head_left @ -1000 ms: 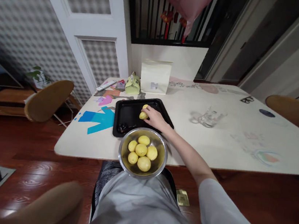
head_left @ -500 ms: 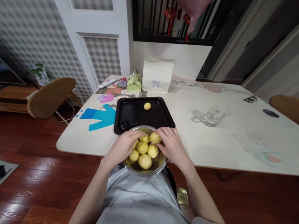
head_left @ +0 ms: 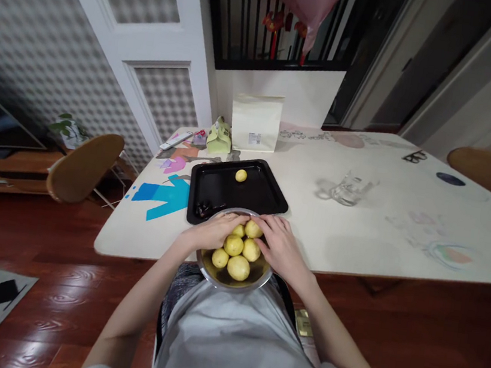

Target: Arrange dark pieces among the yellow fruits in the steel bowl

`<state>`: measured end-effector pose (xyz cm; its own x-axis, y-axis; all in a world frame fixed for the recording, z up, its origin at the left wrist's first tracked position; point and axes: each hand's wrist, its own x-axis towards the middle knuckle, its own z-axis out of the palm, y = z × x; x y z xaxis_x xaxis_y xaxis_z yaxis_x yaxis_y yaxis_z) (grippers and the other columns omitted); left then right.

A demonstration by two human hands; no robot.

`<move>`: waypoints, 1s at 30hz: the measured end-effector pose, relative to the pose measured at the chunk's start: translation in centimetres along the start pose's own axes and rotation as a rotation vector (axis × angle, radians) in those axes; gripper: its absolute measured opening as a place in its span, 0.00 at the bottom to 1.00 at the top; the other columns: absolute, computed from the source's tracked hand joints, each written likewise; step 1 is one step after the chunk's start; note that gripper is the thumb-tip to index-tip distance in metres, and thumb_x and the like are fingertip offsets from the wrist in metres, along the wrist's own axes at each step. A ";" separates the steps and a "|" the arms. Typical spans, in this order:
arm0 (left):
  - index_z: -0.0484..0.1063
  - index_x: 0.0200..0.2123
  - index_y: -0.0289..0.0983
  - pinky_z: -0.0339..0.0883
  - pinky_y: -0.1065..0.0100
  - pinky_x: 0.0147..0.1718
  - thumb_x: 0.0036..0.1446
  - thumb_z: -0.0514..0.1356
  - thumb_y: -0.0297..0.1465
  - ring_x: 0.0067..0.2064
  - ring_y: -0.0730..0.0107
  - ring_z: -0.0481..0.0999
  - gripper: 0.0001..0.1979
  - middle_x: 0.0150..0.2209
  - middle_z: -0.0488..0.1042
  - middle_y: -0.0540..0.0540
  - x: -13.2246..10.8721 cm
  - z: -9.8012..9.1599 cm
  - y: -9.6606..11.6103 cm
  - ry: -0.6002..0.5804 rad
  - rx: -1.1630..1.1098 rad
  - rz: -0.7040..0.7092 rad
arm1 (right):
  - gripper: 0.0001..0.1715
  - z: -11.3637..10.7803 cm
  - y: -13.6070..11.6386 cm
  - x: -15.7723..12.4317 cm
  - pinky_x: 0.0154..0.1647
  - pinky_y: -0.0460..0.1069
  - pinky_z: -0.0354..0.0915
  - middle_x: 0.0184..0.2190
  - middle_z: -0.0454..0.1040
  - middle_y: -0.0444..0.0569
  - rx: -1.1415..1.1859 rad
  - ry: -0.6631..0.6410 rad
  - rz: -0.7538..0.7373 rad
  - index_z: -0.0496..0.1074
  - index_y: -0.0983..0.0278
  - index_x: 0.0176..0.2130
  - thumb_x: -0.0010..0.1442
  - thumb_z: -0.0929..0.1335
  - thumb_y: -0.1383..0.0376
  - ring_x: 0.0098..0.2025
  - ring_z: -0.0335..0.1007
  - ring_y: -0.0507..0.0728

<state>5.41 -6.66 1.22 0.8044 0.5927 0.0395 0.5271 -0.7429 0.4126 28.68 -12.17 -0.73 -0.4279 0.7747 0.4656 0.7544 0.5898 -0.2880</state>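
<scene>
A steel bowl [head_left: 203, 263] of yellow lemons [head_left: 238, 267] sits against my lap at the table's front edge. My left hand [head_left: 212, 231] curves over the bowl's left rim, its fingers bent over the lemons at the back; what lies under its palm is hidden. From the right, my right hand [head_left: 281, 246] has its fingers and thumb around the rear right lemon [head_left: 254, 229]. The fingertips of both hands nearly meet at the far rim. Just beyond the bowl is a black baking tray [head_left: 266, 196] with one small lemon [head_left: 241, 175] on it.
Right of the tray, a clear glass [head_left: 348, 190] stands on the white table [head_left: 332, 244]. A white paper bag [head_left: 256, 122], a green packet [head_left: 219, 138] and a remote [head_left: 176, 140] are at the back. Chairs [head_left: 82, 171] flank the table.
My left hand has moved farther in over the lemons, covering one that showed at the left. The right hand stays around the rear right lemon. The view has shifted slightly.
</scene>
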 end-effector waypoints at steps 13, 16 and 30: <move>0.68 0.61 0.39 0.66 0.49 0.55 0.48 0.57 0.17 0.55 0.49 0.67 0.34 0.55 0.68 0.38 0.2 -1.4 1.3 -0.010 0.166 -0.044 | 0.24 0.1 -0.5 0.0 0.57 0.64 0.68 0.53 0.71 0.57 0.180 0.023 0.075 0.65 0.61 0.57 0.62 0.67 0.73 0.55 0.67 0.68; 0.71 0.55 0.37 0.67 0.50 0.54 0.50 0.59 0.18 0.53 0.50 0.67 0.27 0.51 0.67 0.39 -0.1 -1.8 1.3 -0.008 0.192 -0.060 | 0.26 0.3 -0.6 -0.1 0.58 0.64 0.68 0.54 0.70 0.56 0.210 0.031 0.064 0.65 0.60 0.58 0.62 0.66 0.74 0.56 0.67 0.67; 0.69 0.53 0.39 0.62 0.48 0.61 0.60 0.59 0.26 0.55 0.53 0.69 0.18 0.52 0.70 0.41 -2.7 -1.8 1.0 0.177 0.017 -0.044 | 0.24 0.8 -0.7 -0.2 0.58 0.66 0.67 0.51 0.75 0.56 0.177 0.043 0.017 0.70 0.60 0.56 0.62 0.66 0.75 0.56 0.69 0.67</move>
<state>3.25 -8.46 3.22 0.7201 0.6696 0.1820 0.5669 -0.7190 0.4020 27.84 -12.52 -1.32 -0.3915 0.7766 0.4936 0.6602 0.6107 -0.4372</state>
